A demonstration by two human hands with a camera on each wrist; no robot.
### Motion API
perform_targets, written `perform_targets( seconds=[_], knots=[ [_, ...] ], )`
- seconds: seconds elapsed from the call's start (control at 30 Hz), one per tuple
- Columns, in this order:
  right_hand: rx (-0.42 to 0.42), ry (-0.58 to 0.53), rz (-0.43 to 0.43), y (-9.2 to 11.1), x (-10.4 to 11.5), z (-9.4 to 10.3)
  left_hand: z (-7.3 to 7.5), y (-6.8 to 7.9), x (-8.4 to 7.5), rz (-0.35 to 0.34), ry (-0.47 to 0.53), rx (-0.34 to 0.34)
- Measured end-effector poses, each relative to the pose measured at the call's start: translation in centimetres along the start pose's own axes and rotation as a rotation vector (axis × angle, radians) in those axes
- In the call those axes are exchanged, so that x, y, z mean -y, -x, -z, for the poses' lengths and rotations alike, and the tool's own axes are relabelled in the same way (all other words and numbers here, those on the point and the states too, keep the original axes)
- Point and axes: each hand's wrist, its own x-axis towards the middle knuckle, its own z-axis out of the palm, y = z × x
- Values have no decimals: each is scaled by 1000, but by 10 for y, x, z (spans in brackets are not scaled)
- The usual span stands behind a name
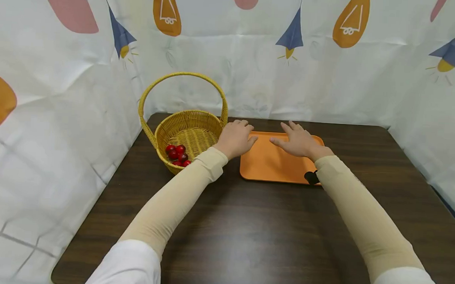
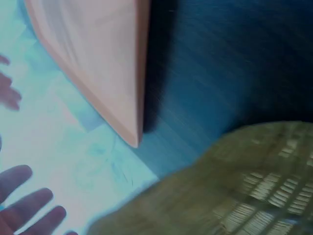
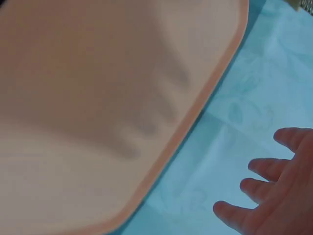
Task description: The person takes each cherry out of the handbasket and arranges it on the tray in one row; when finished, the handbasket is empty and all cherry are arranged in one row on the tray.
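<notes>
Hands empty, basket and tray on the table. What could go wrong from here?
1. The left hand is close to the basket; a sideways swing might knock it.
2. The red fruits look round, so tipping could spill them.
3. The orange tray has a low rim; round items might roll off.

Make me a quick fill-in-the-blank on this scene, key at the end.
1. In the head view, the tray on the dark table is coloured ____.
2. The small round things inside the wicker basket are coloured ____.
3. The person's ____ hand is the one nearer the basket.
4. A tall arched ____ rises above the basket's rim.

Missing words: orange; red; left; handle.
</notes>
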Motion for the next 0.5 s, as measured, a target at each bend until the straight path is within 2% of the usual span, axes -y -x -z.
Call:
perform_targets(
  seconds=[0.17, 0.27, 0.37, 0.5],
  knots=[
    [-17, -112, 42, 4, 5, -13, 6, 27, 19, 1, 196, -259],
    [-35, -159, 63, 7, 8, -20, 12, 47, 34, 16, 309, -441],
    [-65, -191, 74, 9, 14, -28, 18, 67, 51, 33, 394, -668],
    [-129, -233, 102, 9, 28, -38, 25, 93, 77, 90, 465, -1035]
  ],
)
